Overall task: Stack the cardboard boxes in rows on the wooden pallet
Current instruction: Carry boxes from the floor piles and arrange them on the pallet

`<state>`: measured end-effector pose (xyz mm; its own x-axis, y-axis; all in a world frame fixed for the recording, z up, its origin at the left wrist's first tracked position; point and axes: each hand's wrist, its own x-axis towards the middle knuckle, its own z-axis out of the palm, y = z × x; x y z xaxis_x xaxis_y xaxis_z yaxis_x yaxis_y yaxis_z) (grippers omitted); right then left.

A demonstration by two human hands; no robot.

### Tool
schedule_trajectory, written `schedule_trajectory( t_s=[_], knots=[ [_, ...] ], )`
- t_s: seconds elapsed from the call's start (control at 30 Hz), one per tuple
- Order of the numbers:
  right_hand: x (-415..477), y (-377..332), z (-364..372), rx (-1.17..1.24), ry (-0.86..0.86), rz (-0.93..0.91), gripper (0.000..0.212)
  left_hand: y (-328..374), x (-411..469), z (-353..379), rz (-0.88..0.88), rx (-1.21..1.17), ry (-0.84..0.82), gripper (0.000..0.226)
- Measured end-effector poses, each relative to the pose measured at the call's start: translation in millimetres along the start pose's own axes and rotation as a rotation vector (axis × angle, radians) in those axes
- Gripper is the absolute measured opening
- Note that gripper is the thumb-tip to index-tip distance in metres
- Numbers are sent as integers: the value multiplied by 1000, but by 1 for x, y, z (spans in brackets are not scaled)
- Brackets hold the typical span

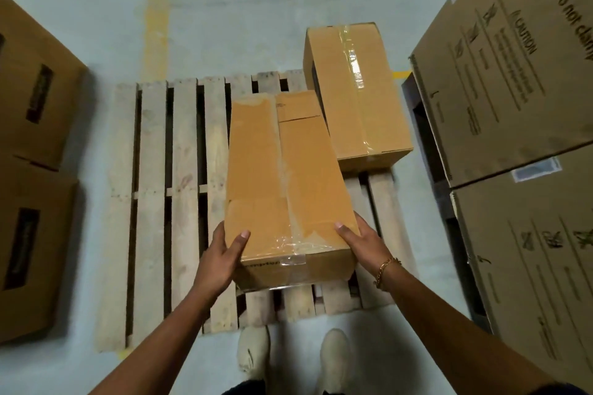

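Hands (pixel 221 260) on long taped tan box (pixel 282 170)

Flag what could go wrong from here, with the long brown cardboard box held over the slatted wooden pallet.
The left hand and right hand grip only the near end of the long brown cardboard box, so its far end could dip or slip.
It is skewed to the taped cardboard box already on the slatted wooden pallet and may bump it.
The pale shoes stand close to the pallet's near edge; a dropped box could land on them.
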<state>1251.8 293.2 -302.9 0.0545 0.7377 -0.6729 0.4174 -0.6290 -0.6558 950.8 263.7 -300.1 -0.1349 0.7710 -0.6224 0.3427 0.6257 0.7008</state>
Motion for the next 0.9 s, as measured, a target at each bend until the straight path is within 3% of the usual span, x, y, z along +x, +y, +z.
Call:
schedule_trajectory(
  t_s=[0.13,0.33,0.47,0.63,0.73,0.9],
  knots=[
    [51,36,1,12,4,-50,69,-25,40,33,0,-28,26,94],
    [108,77,8,10,7,-139,68,-57,92,74,41,-25,41,72],
    [153,91,13,-43,29,-215,55,-78,132,89,69,-7,72,73],
    [219,115,32,-410,197,-286,88,-92,184,103,129,49,98,65],
    [238,123,43,-625,345,-452,81,-103,205,107,167,83,124,64],
    [250,124,46,-705,505,-576,77,-115,222,111,220,114,182,68]
  ],
)
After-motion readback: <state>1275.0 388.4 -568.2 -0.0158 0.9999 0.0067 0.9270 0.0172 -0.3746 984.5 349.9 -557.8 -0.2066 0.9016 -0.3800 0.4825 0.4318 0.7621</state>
